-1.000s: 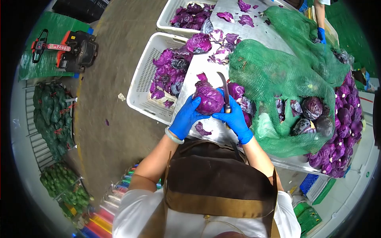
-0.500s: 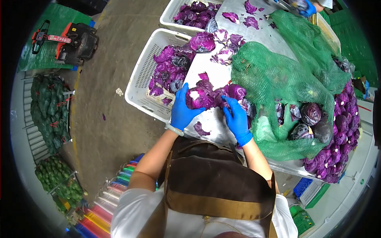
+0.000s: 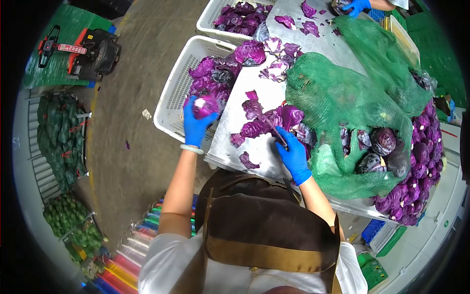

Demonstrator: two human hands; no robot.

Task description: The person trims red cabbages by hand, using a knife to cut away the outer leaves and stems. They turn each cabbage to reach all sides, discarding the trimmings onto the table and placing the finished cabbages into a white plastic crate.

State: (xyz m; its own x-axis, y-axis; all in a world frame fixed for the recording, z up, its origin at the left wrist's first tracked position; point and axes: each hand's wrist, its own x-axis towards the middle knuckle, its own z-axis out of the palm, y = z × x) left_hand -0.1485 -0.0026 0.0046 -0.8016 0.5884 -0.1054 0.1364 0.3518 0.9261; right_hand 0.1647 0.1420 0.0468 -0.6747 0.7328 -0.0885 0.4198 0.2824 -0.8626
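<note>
My left hand (image 3: 197, 125), in a blue glove, grips a purple cabbage (image 3: 205, 106) with a pale cut end over the near part of a white crate (image 3: 169, 100) of purple leaves. My right hand (image 3: 293, 154), also gloved, is closed around a thin knife (image 3: 275, 128) above the metal table (image 3: 227, 139). The blade points up and left across loose purple leaves (image 3: 252, 129). Just right of that hand, green netting (image 3: 338, 98) lies over the table, with several dark cabbages (image 3: 383, 140) under or in it.
A second white crate (image 3: 208, 19) of leaves stands behind the first. Trimmed cabbages (image 3: 421, 161) are piled at the right. A co-worker's gloved hand (image 3: 357, 7) holds a cabbage at the top. A pallet jack (image 3: 98, 53) and filled green net bags (image 3: 58, 132) are at the left.
My left hand has moved left from the table to above the crate with the cabbage. My right hand stays near its place, the knife now plainly visible. The co-worker's hand has shifted left.
</note>
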